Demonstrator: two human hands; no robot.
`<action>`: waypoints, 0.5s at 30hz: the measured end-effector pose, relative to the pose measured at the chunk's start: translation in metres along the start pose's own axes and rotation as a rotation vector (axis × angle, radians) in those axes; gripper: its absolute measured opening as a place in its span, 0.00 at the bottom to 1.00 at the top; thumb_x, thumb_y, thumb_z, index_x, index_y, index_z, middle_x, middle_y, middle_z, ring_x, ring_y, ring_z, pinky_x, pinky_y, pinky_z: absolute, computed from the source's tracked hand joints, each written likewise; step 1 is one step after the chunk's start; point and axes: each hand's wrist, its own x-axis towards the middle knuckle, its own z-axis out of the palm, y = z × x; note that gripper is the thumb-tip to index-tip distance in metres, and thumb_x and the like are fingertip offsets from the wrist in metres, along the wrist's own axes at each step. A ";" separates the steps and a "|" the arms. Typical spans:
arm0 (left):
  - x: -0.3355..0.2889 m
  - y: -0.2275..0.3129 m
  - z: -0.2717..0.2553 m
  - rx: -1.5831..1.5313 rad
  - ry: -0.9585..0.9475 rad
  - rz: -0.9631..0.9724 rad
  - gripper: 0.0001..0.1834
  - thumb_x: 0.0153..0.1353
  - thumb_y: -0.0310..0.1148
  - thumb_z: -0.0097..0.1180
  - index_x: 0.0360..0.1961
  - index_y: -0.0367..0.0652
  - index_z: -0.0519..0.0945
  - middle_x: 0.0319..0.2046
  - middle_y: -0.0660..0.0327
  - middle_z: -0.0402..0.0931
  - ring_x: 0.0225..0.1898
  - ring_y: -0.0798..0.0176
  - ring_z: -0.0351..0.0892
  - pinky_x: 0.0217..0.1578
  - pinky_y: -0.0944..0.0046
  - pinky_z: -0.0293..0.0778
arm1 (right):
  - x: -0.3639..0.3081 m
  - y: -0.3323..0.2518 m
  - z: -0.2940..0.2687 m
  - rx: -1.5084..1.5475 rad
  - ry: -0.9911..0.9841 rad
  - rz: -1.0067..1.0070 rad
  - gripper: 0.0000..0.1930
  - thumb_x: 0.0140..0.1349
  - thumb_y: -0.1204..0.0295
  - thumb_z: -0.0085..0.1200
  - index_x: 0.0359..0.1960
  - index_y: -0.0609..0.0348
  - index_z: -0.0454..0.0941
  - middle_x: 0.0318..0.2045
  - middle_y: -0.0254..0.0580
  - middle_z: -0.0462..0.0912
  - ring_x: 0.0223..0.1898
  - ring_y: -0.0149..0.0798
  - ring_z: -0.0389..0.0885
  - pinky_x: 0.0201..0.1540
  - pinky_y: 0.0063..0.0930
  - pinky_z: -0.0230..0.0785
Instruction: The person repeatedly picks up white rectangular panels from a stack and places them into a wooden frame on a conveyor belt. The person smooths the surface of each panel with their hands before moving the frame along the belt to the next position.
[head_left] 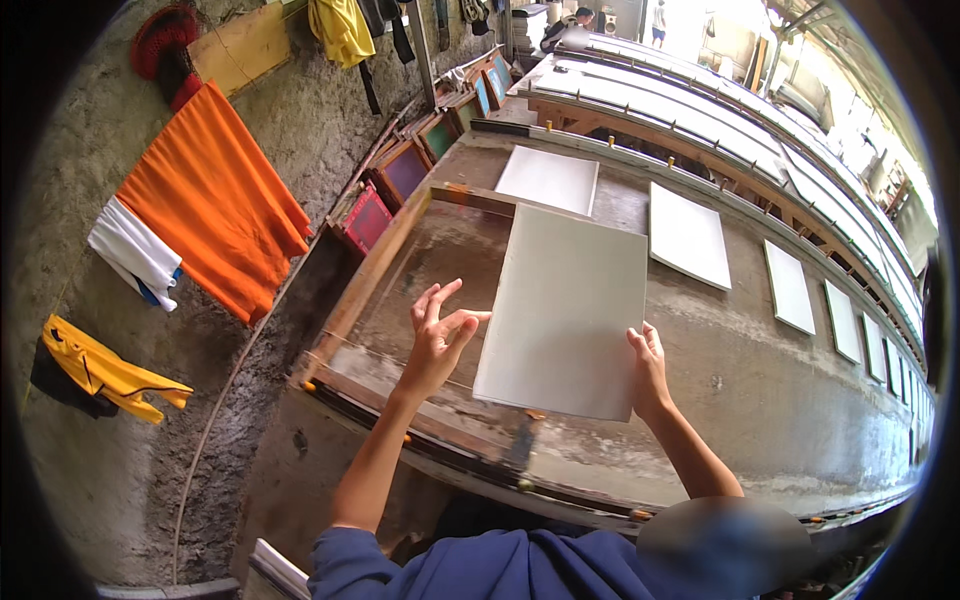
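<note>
Above the long table (700,370), a stiff white rectangular sheet (565,315) is held up in front of me, slightly tilted. My right hand (650,370) grips its lower right edge, thumb on the face and fingers curled behind, partly hidden. My left hand (436,340) is beside the left edge with its fingers spread. One fingertip meets that edge or lies just beside it; I cannot tell which. Under and behind the left hand lies a wooden frame (375,262) on the table, partly covered by the sheet.
Similar white sheets (548,180) (690,235) lie spaced in a row along the table. Colored framed screens (368,218) lean by the wall at left. Orange cloth (215,205) and yellow garments (115,365) hang there. Another long table (640,110) runs behind; a person (568,30) is far off.
</note>
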 end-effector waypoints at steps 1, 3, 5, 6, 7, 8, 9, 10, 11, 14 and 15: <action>0.007 -0.008 -0.014 -0.002 0.013 0.003 0.26 0.64 0.59 0.41 0.41 0.54 0.84 0.63 0.52 0.58 0.66 0.47 0.42 0.64 0.45 0.41 | 0.004 0.006 0.016 -0.005 0.012 -0.004 0.18 0.65 0.68 0.45 0.54 0.57 0.59 0.44 0.43 0.74 0.42 0.33 0.75 0.41 0.27 0.72; 0.012 -0.027 -0.038 -0.007 0.035 0.000 0.26 0.65 0.58 0.40 0.42 0.54 0.84 0.60 0.54 0.62 0.66 0.49 0.45 0.63 0.45 0.43 | 0.007 0.017 0.044 -0.014 0.042 -0.013 0.16 0.65 0.67 0.45 0.53 0.56 0.61 0.44 0.42 0.74 0.43 0.33 0.74 0.43 0.27 0.71; 0.018 -0.045 -0.056 -0.026 0.034 0.014 0.25 0.65 0.58 0.40 0.42 0.54 0.84 0.59 0.55 0.64 0.65 0.49 0.47 0.63 0.46 0.44 | 0.009 0.022 0.068 0.014 0.050 -0.035 0.17 0.65 0.68 0.46 0.53 0.56 0.61 0.43 0.41 0.74 0.42 0.32 0.75 0.42 0.26 0.72; 0.022 -0.049 -0.060 -0.070 0.052 0.023 0.25 0.65 0.57 0.40 0.42 0.53 0.84 0.58 0.55 0.66 0.64 0.50 0.50 0.63 0.47 0.46 | 0.009 0.021 0.077 0.020 0.062 -0.034 0.16 0.65 0.69 0.46 0.53 0.56 0.61 0.42 0.41 0.75 0.41 0.32 0.76 0.42 0.26 0.72; 0.025 -0.054 -0.063 -0.088 0.056 0.025 0.25 0.65 0.56 0.40 0.42 0.52 0.84 0.58 0.55 0.66 0.64 0.52 0.51 0.63 0.48 0.47 | 0.010 0.022 0.085 0.032 0.073 -0.029 0.16 0.65 0.69 0.47 0.52 0.57 0.60 0.42 0.41 0.75 0.41 0.32 0.76 0.41 0.26 0.73; 0.027 -0.058 -0.065 -0.105 0.061 0.026 0.26 0.66 0.56 0.40 0.42 0.50 0.84 0.58 0.56 0.67 0.64 0.53 0.52 0.63 0.49 0.47 | 0.012 0.025 0.090 0.026 0.088 -0.042 0.17 0.65 0.69 0.47 0.52 0.57 0.60 0.42 0.43 0.75 0.41 0.33 0.77 0.40 0.27 0.74; 0.028 -0.063 -0.067 -0.121 0.068 0.025 0.26 0.66 0.55 0.40 0.42 0.48 0.84 0.57 0.56 0.67 0.64 0.55 0.53 0.63 0.50 0.48 | 0.015 0.028 0.094 0.021 0.093 -0.048 0.17 0.65 0.70 0.47 0.52 0.57 0.60 0.42 0.43 0.75 0.41 0.33 0.77 0.41 0.27 0.74; 0.030 -0.067 -0.068 -0.130 0.072 0.021 0.26 0.66 0.55 0.41 0.43 0.48 0.83 0.57 0.56 0.67 0.64 0.55 0.54 0.63 0.51 0.49 | 0.017 0.033 0.096 0.016 0.096 -0.052 0.17 0.65 0.70 0.47 0.52 0.57 0.60 0.42 0.43 0.75 0.41 0.33 0.77 0.41 0.27 0.74; 0.030 -0.072 -0.068 -0.139 0.078 0.017 0.25 0.66 0.54 0.41 0.43 0.48 0.83 0.57 0.56 0.67 0.63 0.55 0.55 0.63 0.52 0.50 | 0.018 0.036 0.097 0.010 0.098 -0.055 0.17 0.64 0.70 0.48 0.52 0.57 0.60 0.42 0.43 0.75 0.41 0.33 0.77 0.41 0.27 0.74; 0.028 -0.076 -0.076 -0.096 0.048 -0.014 0.24 0.66 0.53 0.42 0.44 0.49 0.83 0.57 0.56 0.67 0.62 0.55 0.57 0.62 0.53 0.52 | 0.023 0.047 0.107 0.074 0.096 -0.059 0.18 0.64 0.70 0.48 0.53 0.57 0.60 0.42 0.43 0.75 0.41 0.33 0.77 0.40 0.27 0.74; 0.027 -0.076 -0.080 -0.071 0.029 -0.026 0.23 0.66 0.53 0.42 0.45 0.49 0.83 0.57 0.56 0.67 0.62 0.55 0.57 0.61 0.53 0.53 | 0.025 0.052 0.110 0.054 0.086 -0.061 0.18 0.64 0.70 0.48 0.53 0.57 0.60 0.42 0.43 0.76 0.41 0.32 0.77 0.40 0.27 0.74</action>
